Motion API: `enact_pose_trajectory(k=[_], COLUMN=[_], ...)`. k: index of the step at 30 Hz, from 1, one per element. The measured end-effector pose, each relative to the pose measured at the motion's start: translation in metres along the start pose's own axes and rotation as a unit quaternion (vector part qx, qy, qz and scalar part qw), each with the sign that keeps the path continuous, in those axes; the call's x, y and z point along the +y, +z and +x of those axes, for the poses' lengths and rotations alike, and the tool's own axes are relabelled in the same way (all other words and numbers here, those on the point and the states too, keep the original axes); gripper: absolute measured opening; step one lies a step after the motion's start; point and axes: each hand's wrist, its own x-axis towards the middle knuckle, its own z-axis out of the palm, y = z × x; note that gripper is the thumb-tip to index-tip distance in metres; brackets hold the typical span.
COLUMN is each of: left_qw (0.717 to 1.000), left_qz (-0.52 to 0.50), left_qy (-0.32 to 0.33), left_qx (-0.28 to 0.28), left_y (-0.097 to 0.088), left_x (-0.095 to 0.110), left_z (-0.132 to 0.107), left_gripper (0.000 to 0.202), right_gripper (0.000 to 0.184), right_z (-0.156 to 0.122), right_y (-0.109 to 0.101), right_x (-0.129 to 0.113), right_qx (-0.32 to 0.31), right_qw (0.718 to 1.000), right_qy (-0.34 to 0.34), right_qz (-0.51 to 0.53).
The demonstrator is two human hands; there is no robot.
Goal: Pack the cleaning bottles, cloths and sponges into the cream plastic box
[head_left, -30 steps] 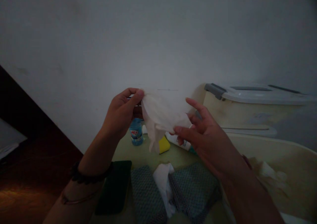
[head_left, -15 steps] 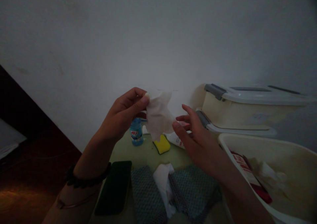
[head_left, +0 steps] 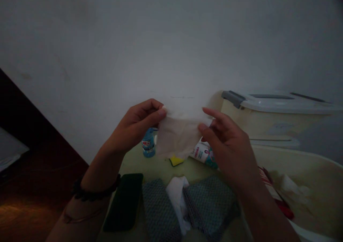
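I hold a white paper tissue [head_left: 179, 135] up in front of the pale wall, spread between both hands. My left hand [head_left: 138, 124] pinches its upper left corner between thumb and fingers. My right hand [head_left: 227, 145] pinches its upper right corner, fingers curled. The sheet hangs down flat between them, above the small table. Behind its lower edge show a blue-labelled bottle [head_left: 148, 143], a yellow sponge [head_left: 176, 160] and a lying tube [head_left: 203, 153].
On the green table top [head_left: 155, 167] lie a dark phone [head_left: 123, 202], two teal woven cloths [head_left: 211, 202] and a crumpled white tissue [head_left: 177, 195]. A cream tub [head_left: 316, 174] with wrappers stands at the right, a lidded box [head_left: 270, 110] behind it. Dark floor lies left.
The tissue hung crumpled from my left hand alone half a second ago. My right hand has taken its other corner again, and the sheet is now stretched flat between both hands.
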Motion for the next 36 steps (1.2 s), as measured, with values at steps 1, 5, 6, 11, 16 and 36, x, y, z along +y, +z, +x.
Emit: enact_pose_trajectory(k=[1, 5, 6, 11, 16, 36], left_qw=[1.0, 0.998, 0.997, 0.991, 0.988, 0.982], left_qz=[0.007, 0.046, 0.058, 0.084, 0.074, 0.071], left_qy=[-0.001, 0.011, 0.017, 0.051, 0.053, 0.037], left_qx=[0.007, 0.038, 0.047, 0.088, 0.123, 0.171], left_y=[0.0, 0.002, 0.003, 0.006, 0.005, 0.01], left_x=[0.0, 0.0, 0.001, 0.001, 0.0, -0.006], left_z=[0.0, 0.001, 0.001, 0.003, 0.003, 0.005], left_gripper=[0.011, 0.01, 0.009, 0.003, 0.003, 0.01], right_gripper=[0.037, 0.04, 0.04, 0.034, 0.033, 0.024], right_z=[0.001, 0.002, 0.002, 0.001, -0.001, -0.006], right_y=[-0.001, -0.004, -0.004, -0.007, -0.007, 0.0], right_x=[0.0, 0.001, 0.001, 0.001, 0.0, 0.0], right_qx=[0.007, 0.026, 0.028, 0.041, 0.042, 0.089], right_qw=[1.0, 1.0, 1.0, 0.998, 0.997, 0.991], right_qy=[0.003, 0.002, -0.002, -0.033, -0.053, -0.096], right_qz=[0.003, -0.002, -0.003, -0.025, -0.046, -0.021])
